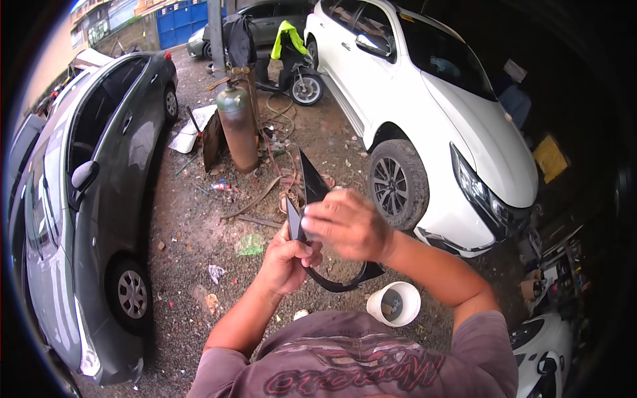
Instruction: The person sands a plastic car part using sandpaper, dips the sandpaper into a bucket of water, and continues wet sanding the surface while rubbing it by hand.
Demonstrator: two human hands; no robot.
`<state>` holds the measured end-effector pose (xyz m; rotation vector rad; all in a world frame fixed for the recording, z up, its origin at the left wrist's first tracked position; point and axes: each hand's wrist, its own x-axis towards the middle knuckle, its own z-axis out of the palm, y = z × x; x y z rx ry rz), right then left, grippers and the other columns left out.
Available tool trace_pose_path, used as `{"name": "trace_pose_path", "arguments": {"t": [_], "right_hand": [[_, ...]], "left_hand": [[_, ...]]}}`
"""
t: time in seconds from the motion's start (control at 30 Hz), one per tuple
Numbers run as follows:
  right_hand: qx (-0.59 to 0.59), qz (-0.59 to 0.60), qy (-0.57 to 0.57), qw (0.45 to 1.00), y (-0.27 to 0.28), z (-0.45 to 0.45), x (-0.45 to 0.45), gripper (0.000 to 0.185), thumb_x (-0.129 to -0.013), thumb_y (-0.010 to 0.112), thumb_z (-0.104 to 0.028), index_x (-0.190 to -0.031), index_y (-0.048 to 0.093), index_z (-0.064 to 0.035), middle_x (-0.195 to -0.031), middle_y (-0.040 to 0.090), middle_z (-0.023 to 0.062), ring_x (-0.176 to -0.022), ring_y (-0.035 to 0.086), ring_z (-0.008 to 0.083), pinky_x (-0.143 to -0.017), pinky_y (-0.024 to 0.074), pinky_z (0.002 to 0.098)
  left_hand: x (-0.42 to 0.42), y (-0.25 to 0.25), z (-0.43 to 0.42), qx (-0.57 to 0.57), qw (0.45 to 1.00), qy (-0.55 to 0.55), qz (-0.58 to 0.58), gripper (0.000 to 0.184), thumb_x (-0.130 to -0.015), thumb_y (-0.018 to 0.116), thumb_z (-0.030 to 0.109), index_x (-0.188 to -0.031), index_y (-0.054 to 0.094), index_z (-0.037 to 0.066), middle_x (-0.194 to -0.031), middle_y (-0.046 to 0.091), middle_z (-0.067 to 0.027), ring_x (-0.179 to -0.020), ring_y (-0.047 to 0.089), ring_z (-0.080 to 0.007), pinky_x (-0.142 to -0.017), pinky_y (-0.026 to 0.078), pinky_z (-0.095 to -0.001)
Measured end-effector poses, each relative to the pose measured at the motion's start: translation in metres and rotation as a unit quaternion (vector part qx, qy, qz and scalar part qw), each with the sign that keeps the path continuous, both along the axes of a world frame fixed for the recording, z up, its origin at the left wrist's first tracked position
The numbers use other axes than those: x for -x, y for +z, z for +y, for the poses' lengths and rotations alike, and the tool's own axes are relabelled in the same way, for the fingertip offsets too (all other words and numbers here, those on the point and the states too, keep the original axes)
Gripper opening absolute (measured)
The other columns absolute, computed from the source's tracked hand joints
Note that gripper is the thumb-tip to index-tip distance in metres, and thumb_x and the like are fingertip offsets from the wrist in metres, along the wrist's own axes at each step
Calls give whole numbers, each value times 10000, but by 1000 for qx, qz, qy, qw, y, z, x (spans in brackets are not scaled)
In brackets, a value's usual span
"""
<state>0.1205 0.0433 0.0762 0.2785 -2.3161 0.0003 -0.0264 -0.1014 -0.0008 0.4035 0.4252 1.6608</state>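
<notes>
A black curved trim piece (pixel 335 286) with pointed ends is held up in front of my chest. My left hand (pixel 285 262) is closed around its narrow part, thumb across the near side. My right hand (pixel 348 225) lies over the piece from the right, with fingers bent and pressed together near its edge. The fingertips are slightly blurred, and whatever lies under them is hidden. A dark pointed section (pixel 312 182) sticks up beyond the right fingers; whether it belongs to the same piece I cannot tell.
Below the hands stands a white bucket (pixel 406 302) with grey contents. A grey car (pixel 126 159) is on the left, a white SUV (pixel 438 113) on the right. Ahead are a rusty gas cylinder (pixel 237 132), loose hoses (pixel 262 199) and a scooter (pixel 305 86). Litter dots the gravel.
</notes>
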Motion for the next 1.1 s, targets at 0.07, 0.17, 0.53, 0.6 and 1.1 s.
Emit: {"name": "trace_pose_path", "arguments": {"t": [0.07,0.17,0.53,0.6,1.1], "right_hand": [[32,44,-41,998,-2,18,6,316,-796,801,-128,-1107,803,-72,-1157,744,52,-1053,682,253,-909,564,392],[7,-15,10,1000,0,-8,-4,283,-828,812,-142,-1100,800,-65,-1195,754,55,-1086,690,260,-919,568,400],[-75,-7,9,997,30,25,2,257,-838,782,-155,-1081,812,-79,-1184,775,26,-1114,676,247,-891,556,403],[-96,13,-18,995,44,45,10,233,-863,755,-171,-1070,809,-81,-1194,774,22,-1102,674,239,-876,537,389],[-140,-11,20,990,30,44,-1,239,-881,756,-179,-1105,817,-122,-1194,772,-3,-1083,665,203,-821,538,368]], "left_hand": [[1,1,2,-21,1000,-7,12,778,-750,620,-85,-1479,558,180,-1004,637,-31,-628,535,-135,-589,437,-302],[2,-6,1,-10,999,2,42,823,-738,621,-94,-1508,528,181,-1053,628,-39,-631,531,-145,-583,434,-303],[3,-1,-1,-17,987,25,156,714,-758,659,-109,-1450,565,44,-1009,617,-52,-674,580,-130,-593,481,-264],[1,4,-3,-4,982,24,188,720,-773,685,-87,-1473,559,20,-993,618,-31,-675,583,-102,-595,487,-247],[6,-14,-7,9,979,0,203,774,-749,688,-98,-1506,547,-11,-933,619,-20,-645,575,-111,-564,467,-257]]}}
